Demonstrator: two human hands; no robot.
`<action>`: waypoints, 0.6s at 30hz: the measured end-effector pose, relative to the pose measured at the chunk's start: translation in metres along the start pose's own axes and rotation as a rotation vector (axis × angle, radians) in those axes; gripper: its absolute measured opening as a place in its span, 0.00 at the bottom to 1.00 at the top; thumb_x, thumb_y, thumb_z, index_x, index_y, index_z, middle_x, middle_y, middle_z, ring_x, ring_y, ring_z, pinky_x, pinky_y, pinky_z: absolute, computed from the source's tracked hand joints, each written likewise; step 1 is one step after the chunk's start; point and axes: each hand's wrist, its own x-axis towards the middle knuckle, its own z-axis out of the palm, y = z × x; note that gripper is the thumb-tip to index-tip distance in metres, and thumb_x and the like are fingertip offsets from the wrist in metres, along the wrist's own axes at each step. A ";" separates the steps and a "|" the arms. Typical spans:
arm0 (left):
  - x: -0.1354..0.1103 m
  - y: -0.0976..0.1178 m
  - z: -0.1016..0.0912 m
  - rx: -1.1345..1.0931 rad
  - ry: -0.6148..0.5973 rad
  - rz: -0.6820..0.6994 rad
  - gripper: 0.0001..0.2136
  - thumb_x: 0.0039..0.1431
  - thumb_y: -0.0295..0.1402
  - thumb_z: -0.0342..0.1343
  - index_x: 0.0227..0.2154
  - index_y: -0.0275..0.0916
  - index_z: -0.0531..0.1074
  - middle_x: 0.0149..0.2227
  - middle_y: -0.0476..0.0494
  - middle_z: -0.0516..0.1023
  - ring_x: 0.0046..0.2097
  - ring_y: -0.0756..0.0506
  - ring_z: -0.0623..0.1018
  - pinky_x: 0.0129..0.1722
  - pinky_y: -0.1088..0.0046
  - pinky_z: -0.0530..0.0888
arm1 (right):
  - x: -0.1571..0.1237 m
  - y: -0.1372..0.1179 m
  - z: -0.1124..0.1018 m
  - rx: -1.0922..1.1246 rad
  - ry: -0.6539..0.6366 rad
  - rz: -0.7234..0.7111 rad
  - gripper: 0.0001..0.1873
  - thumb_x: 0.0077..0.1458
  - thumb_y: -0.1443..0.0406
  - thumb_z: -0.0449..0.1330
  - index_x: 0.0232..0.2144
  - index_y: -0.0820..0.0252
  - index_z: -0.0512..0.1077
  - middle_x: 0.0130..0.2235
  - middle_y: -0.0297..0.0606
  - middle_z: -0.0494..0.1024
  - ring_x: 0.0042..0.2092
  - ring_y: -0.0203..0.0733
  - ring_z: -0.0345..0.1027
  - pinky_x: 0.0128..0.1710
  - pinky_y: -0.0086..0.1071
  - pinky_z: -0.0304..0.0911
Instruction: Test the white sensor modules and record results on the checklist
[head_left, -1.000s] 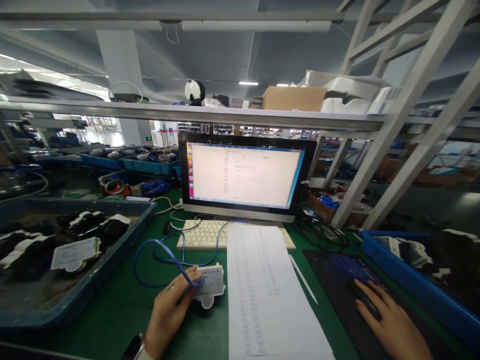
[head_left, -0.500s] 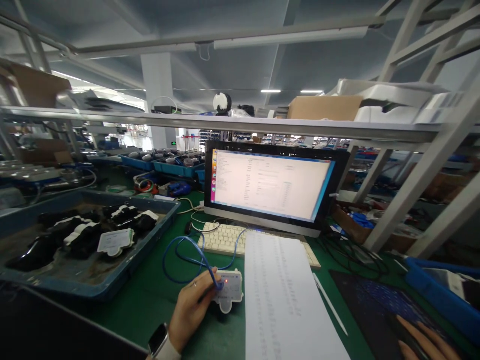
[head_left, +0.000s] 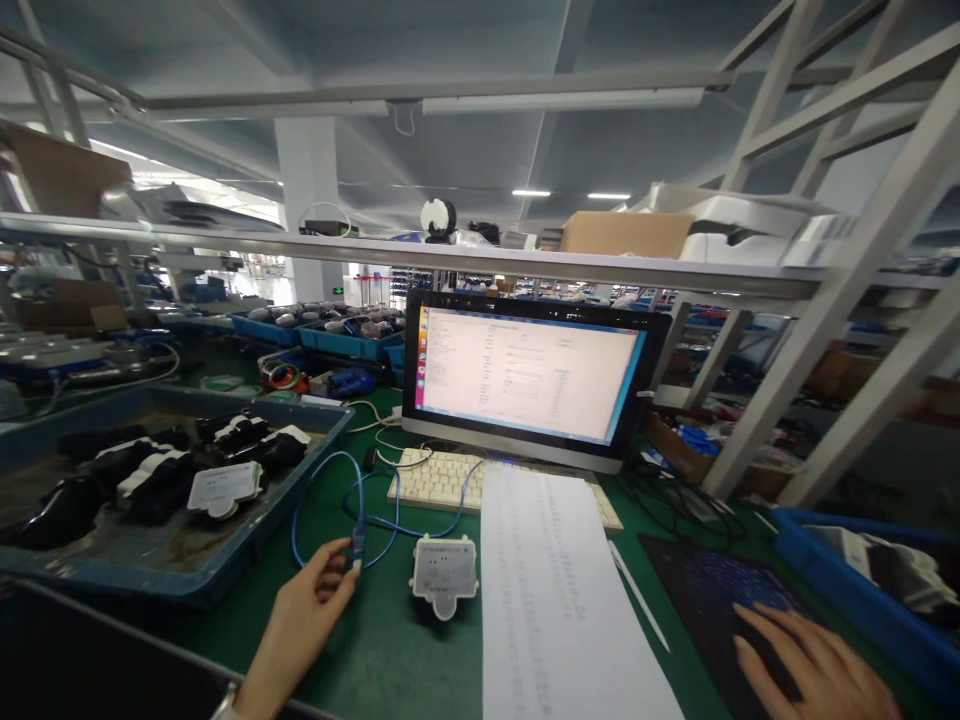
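My left hand (head_left: 300, 618) pinches the plug end of a blue cable (head_left: 358, 540), held just left of a small white device (head_left: 444, 572) that lies on the green mat. The plug is clear of the device. My right hand (head_left: 814, 668) rests palm down on a black mouse on a dark mouse pad (head_left: 701, 585) at the lower right, fingers curved over it. A long printed sheet (head_left: 555, 590) lies between the hands, in front of a white keyboard (head_left: 439, 478) and a lit monitor (head_left: 525, 372).
A blue tray (head_left: 247, 515) of black and white devices sits on the left. Another blue bin (head_left: 832, 575) stands at the right. A white pen (head_left: 636, 595) lies beside the sheet. Cables bunch behind the pad, and a slanted metal frame rises at the right.
My left hand has pulled the blue cable's plug out of the white device and moved left with it. The device now lies alone on the mat. My right hand stays on the mouse.
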 end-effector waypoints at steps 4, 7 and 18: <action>-0.012 -0.011 -0.002 0.183 0.077 0.125 0.21 0.50 0.47 0.52 0.42 0.38 0.73 0.35 0.42 0.80 0.33 0.42 0.81 0.31 0.66 0.80 | 0.030 -0.045 -0.002 0.138 -0.363 0.158 0.19 0.51 0.50 0.49 0.33 0.54 0.73 0.34 0.41 0.78 0.37 0.49 0.72 0.36 0.40 0.65; -0.033 0.003 0.011 0.343 0.185 0.432 0.17 0.56 0.43 0.51 0.45 0.41 0.72 0.45 0.40 0.78 0.44 0.41 0.80 0.42 0.64 0.79 | 0.054 -0.063 0.000 0.162 -0.762 0.309 0.16 0.52 0.51 0.50 0.27 0.54 0.70 0.29 0.38 0.77 0.31 0.45 0.71 0.29 0.34 0.61; -0.080 0.045 0.095 0.236 -0.115 1.180 0.11 0.56 0.22 0.47 0.36 0.37 0.73 0.36 0.45 0.82 0.41 0.49 0.81 0.53 0.71 0.73 | 0.080 -0.071 0.029 0.599 -0.864 0.571 0.15 0.33 0.65 0.61 0.07 0.58 0.58 0.11 0.29 0.60 0.16 0.32 0.53 0.19 0.28 0.43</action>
